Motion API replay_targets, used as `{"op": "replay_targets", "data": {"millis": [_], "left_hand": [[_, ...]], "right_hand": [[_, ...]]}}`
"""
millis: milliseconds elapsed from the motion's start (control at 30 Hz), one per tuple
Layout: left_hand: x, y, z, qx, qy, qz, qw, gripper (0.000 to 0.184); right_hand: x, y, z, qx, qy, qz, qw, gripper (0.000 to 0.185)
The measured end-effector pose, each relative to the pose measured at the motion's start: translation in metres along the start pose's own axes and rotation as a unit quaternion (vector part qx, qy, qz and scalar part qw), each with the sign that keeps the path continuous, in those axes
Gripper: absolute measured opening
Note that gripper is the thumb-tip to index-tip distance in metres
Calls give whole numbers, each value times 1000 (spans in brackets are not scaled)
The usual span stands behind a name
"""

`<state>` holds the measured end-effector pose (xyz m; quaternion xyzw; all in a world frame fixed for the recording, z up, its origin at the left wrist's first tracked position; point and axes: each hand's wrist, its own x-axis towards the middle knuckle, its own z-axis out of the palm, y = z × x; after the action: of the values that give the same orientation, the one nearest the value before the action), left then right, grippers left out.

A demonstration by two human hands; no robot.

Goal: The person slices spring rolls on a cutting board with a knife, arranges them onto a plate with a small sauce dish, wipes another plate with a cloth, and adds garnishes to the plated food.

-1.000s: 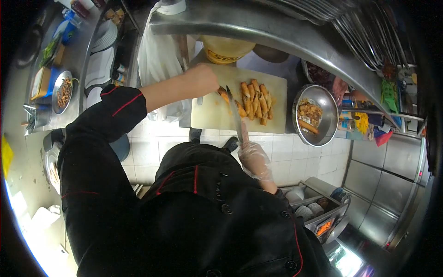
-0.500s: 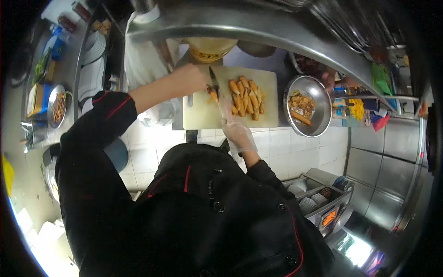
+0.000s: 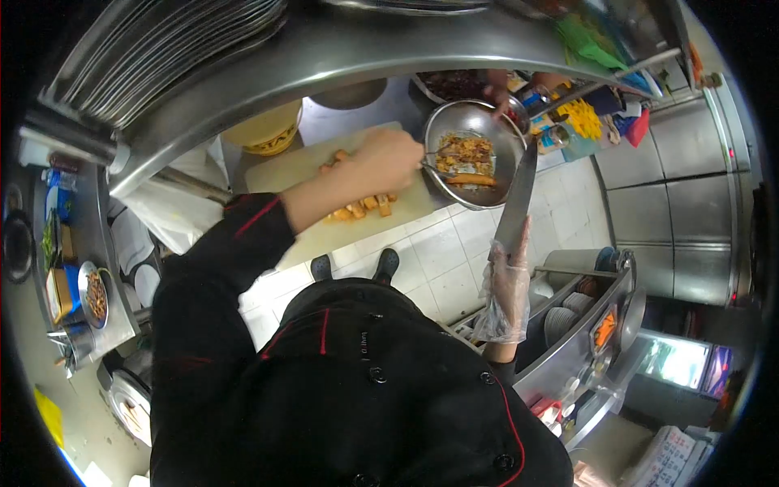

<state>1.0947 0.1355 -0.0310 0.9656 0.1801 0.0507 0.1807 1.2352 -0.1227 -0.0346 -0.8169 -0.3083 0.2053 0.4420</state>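
Observation:
My bare left hand (image 3: 391, 165) is closed round a metal utensil (image 3: 436, 170), its two thin tips at the left rim of the steel bowl (image 3: 432, 128). In the bowl lie a chopped filling (image 3: 465, 152) and a brown fried roll (image 3: 471, 179). My right hand (image 3: 509, 286), in a clear plastic glove, holds a large knife (image 3: 518, 203). Its blade points up past the bowl's right side. Below my left forearm, pieces of fried roll (image 3: 369, 208) rest on the cream cutting board (image 3: 312, 239), partly hidden by that arm.
A steel shelf (image 3: 349, 57) crosses above the counter. Behind the board stands a yellowish bucket (image 3: 268, 134). Another person's hand (image 3: 497, 89) is near the bowl's back rim, by a pan of dark food (image 3: 458, 84). A steel rack with bowls (image 3: 560, 325) stands at the right.
The view has swung right. My left hand has moved from the board's left side to the bowl. My right hand has carried the knife off the board to the right, blade raised.

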Motion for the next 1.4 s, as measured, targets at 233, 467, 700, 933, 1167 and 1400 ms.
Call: {"op": "replay_targets", "data": {"millis": [233, 467, 700, 933, 1167, 1400], "left_hand": [[103, 42, 80, 7, -26, 18, 999, 14], [118, 8, 72, -29, -35, -65, 997, 17], [50, -47, -7, -106, 47, -124, 986, 23], [-70, -42, -54, -95, 161, -189, 964, 22], [-179, -39, -71, 21, 76, -262, 962, 25], [-217, -60, -18, 111, -45, -210, 970, 6]], "right_hand": [[-21, 16, -35, -62, 41, 64, 995, 73], [-20, 32, -58, 114, -63, 77, 988, 75], [13, 39, -39, -150, -414, -79, 894, 75], [21, 38, 136, -239, -461, -414, 748, 68], [17, 54, 210, -318, -383, -399, 770, 62], [23, 60, 200, -312, -374, -331, 808, 68]]}}
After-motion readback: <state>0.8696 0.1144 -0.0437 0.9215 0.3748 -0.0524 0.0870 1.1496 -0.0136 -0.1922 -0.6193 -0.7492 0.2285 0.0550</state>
